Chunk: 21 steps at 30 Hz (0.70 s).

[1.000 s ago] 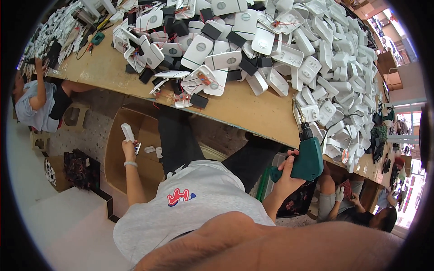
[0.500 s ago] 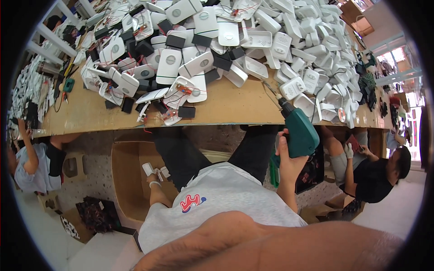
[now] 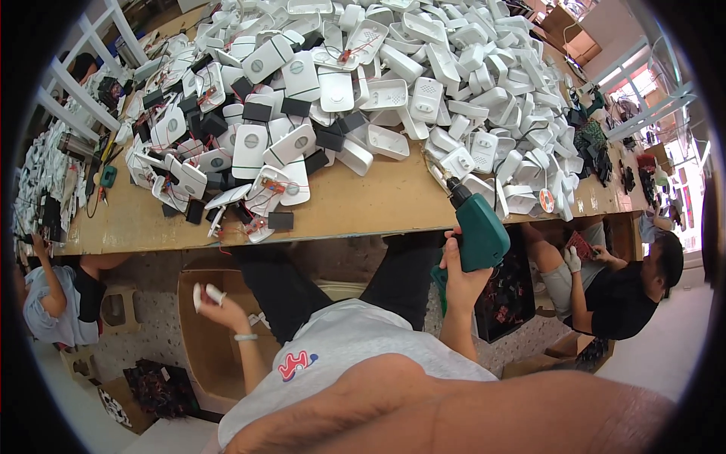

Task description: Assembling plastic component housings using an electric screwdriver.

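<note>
Wooden and long, the workbench fills the top of the head view. It is piled high with white plastic shells, and some small black blocks lie among them. Thin red wires stick out of a few pieces near the front edge.

Below the bench, the person's right hand is wrapped tight around the handle of a green power screwdriver. The fingers are curled shut on it. The tool stands up at the bench edge, and its tip points up and to the left, toward the white pile.

The left hand is held low, over an open cardboard box on the floor. Its fingers pinch a small white part, and a pale band sits on the wrist.

Another person in a black shirt sits low at the right. Someone in a light top sits at the left.
</note>
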Each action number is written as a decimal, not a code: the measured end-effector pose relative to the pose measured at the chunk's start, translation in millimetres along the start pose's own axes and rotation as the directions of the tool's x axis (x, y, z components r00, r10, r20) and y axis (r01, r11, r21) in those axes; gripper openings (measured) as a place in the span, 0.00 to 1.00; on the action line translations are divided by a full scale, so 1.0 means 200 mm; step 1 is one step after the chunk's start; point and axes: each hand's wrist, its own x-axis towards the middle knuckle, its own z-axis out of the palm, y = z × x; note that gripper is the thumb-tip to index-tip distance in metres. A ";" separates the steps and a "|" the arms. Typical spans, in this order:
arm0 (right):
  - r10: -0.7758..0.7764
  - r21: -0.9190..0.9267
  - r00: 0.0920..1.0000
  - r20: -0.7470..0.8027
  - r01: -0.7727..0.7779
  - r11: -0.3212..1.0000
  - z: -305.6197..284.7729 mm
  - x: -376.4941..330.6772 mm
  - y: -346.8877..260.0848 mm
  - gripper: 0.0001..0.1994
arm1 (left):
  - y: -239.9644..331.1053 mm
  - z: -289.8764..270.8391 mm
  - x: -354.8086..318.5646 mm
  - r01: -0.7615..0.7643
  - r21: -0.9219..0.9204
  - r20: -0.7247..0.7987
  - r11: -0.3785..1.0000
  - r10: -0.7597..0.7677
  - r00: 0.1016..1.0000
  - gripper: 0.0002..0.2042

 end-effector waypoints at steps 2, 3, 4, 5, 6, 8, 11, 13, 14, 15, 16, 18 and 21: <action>-0.002 0.027 1.000 0.023 0.002 1.000 -0.02 0.05 0.03 0.12 | 0.46 0.12 -0.06 -0.259 -0.279 0.219 0.925 0.324 0.920 0.15; -0.022 0.046 1.000 -0.014 0.022 0.999 -0.04 0.07 0.06 0.11 | 0.77 0.18 -0.06 -0.557 -0.318 0.387 0.767 0.642 0.662 0.14; -0.039 0.070 0.998 -0.051 0.043 0.997 -0.07 0.08 0.07 0.11 | 0.88 0.31 -0.11 -0.603 -0.459 0.458 0.653 0.755 0.469 0.14; -0.033 0.068 0.998 -0.052 0.036 0.997 -0.10 0.08 0.07 0.11 | 1.05 0.43 -0.16 -0.629 -0.534 0.530 0.565 0.803 0.272 0.16; -0.044 0.063 0.995 -0.085 0.050 0.997 -0.14 0.08 0.06 0.11 | 1.13 0.57 -0.19 -0.788 -0.530 0.505 0.313 0.863 0.003 0.14; -0.058 0.069 0.993 -0.104 0.065 0.996 -0.20 0.08 0.04 0.11 | 1.23 0.85 -0.25 -0.905 -0.423 0.447 0.050 0.880 -0.161 0.11; -0.056 0.034 0.985 -0.166 0.062 0.997 -0.30 0.04 0.04 0.11 | 1.29 1.05 -0.24 -0.917 -0.399 0.520 -0.008 0.822 -0.233 0.10; -0.035 0.037 0.982 -0.188 0.042 0.998 -0.35 0.03 0.06 0.10 | 1.32 1.06 -0.29 -0.898 -0.438 0.486 0.028 0.848 -0.210 0.10; -0.015 0.037 0.976 -0.215 0.023 0.999 -0.36 0.04 0.08 0.10 | 1.33 1.05 -0.32 -0.884 -0.465 0.439 0.036 0.877 -0.195 0.09; -0.025 0.048 0.975 -0.221 0.036 0.998 -0.36 0.04 0.10 0.10 | 1.30 1.06 -0.37 -0.880 -0.475 0.381 0.007 0.903 -0.198 0.09; -0.015 0.054 0.978 -0.207 0.027 0.998 -0.36 0.05 0.11 0.10 | 1.27 1.07 -0.44 -0.874 -0.485 0.325 -0.021 0.924 -0.202 0.09; -0.013 0.031 0.978 -0.209 0.020 0.999 -0.33 0.06 0.13 0.10 | 1.24 1.06 -0.54 -0.881 -0.472 0.335 0.025 0.930 -0.154 0.10; -0.001 0.052 0.986 -0.164 0.010 0.999 -0.29 0.04 0.16 0.11 | 1.27 1.09 -0.61 -0.901 -0.395 0.405 0.180 0.914 0.005 0.09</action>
